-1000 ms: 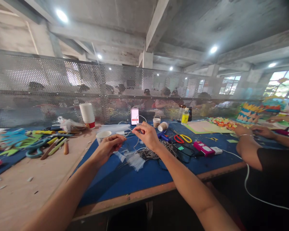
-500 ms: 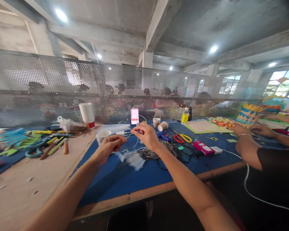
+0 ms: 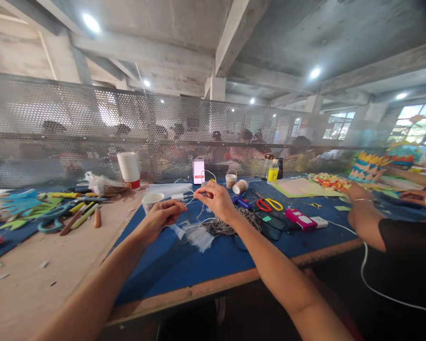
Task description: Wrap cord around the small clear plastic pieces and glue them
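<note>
The left hand (image 3: 165, 217) and right hand (image 3: 213, 198) each had the grip pinched together on one thin, pale cord (image 3: 190, 200), bridging them above the tabletop (image 3: 156, 279); its ends looked too fine to trace surely. From the hands, one frayed white tuft (image 3: 200, 239) lay at six o'clock, one tangled grey string heap (image 3: 243, 221) at four, two small paper cups (image 3: 230, 181) at two; the left hand partly hid one wider cup (image 3: 149, 203) at ten.

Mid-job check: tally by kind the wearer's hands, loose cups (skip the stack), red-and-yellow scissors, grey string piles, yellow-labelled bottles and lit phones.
Wearer's hands: 2 (left hand, right hand)
Loose cups: 3 (white cup, small upright cup, small tipped cup)
Red-and-yellow scissors: 1
Grey string pile: 1
Yellow-labelled bottle: 1
Lit phone: 1
Total: 9
</note>
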Motion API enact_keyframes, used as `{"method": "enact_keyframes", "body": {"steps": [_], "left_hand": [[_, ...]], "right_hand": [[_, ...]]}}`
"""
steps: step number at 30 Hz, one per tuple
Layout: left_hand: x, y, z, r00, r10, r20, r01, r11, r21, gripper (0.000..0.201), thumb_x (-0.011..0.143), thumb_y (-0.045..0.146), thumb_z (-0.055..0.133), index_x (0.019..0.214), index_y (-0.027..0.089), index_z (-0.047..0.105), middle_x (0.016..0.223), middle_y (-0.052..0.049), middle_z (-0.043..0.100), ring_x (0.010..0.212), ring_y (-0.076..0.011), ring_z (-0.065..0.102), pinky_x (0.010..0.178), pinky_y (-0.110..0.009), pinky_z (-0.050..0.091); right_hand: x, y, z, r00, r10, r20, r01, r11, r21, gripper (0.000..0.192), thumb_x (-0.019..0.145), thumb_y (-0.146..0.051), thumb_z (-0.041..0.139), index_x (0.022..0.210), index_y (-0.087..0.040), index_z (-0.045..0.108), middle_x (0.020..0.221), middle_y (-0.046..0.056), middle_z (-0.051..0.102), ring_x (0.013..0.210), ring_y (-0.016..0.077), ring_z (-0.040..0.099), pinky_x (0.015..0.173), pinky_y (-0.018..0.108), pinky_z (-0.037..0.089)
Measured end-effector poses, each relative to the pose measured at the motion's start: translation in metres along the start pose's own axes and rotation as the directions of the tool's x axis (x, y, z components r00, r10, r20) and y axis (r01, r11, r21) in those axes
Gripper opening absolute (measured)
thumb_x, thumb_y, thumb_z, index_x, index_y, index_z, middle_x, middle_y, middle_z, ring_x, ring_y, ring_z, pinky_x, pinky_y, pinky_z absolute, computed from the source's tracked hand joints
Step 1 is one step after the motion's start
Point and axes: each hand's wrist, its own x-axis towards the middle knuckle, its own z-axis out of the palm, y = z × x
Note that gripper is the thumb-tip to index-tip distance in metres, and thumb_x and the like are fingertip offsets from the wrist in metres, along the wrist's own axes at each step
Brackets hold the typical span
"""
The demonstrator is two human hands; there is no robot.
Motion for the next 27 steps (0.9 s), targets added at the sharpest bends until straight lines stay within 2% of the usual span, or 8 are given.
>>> {"method": "enact_keyframes", "body": {"steps": [6,13,18,22,27], "left_hand": [[0.001,-0.001,0.0,0.999,-0.029,0.029,0.03,0.999,-0.039,0.016,0.075,0.031,0.071,0.076,0.015,0.069,0.051,0.004,0.044,0.047,-0.0069,0.033,0.044,-0.022,0.016],[0.002,-0.004,-0.005,0.994,-0.048,0.093,0.06,0.99,-0.126,0.017,0.076,0.03,0.071,0.081,0.014,0.071,0.053,0.005,0.043,0.047,-0.0051,0.033,0.045,-0.02,0.019],[0.002,-0.006,-0.004,0.993,-0.039,0.115,0.058,0.985,-0.163,0.016,0.078,0.028,0.07,0.082,0.013,0.07,0.054,0.005,0.043,0.047,-0.0043,0.032,0.045,-0.018,0.022],[0.003,-0.007,-0.003,0.992,-0.037,0.122,0.062,0.976,-0.207,0.015,0.079,0.028,0.069,0.082,0.013,0.07,0.055,0.005,0.042,0.048,-0.0043,0.031,0.046,-0.017,0.024],[0.002,-0.006,-0.001,0.99,-0.048,0.133,0.081,0.963,-0.257,0.014,0.08,0.027,0.068,0.082,0.013,0.069,0.055,0.006,0.039,0.048,-0.0049,0.029,0.045,-0.017,0.025]], "right_hand": [[0.001,0.0,-0.001,0.999,0.03,0.021,-0.031,0.999,0.043,0.021,0.087,-0.038,0.064,0.086,-0.019,0.074,0.067,-0.002,0.042,0.064,0.0107,0.044,0.064,0.024,0.037],[0.003,0.001,-0.002,0.994,0.095,0.051,-0.104,0.976,0.193,0.018,0.084,-0.035,0.068,0.086,-0.018,0.074,0.067,-0.002,0.045,0.062,0.0101,0.042,0.061,0.024,0.037],[0.003,0.007,0.002,0.983,0.149,0.111,-0.177,0.937,0.302,0.023,0.084,-0.038,0.067,0.087,-0.017,0.075,0.07,-0.001,0.054,0.063,0.0103,0.044,0.061,0.024,0.037],[0.003,0.012,0.008,0.968,0.195,0.159,-0.244,0.883,0.401,0.025,0.082,-0.04,0.066,0.088,-0.016,0.074,0.08,0.002,0.064,0.067,0.011,0.051,0.064,0.024,0.04],[0.002,0.01,0.012,0.947,0.25,0.202,-0.316,0.837,0.447,0.029,0.081,-0.042,0.066,0.09,-0.015,0.073,0.081,0.004,0.068,0.069,0.0118,0.055,0.066,0.025,0.043]]}}
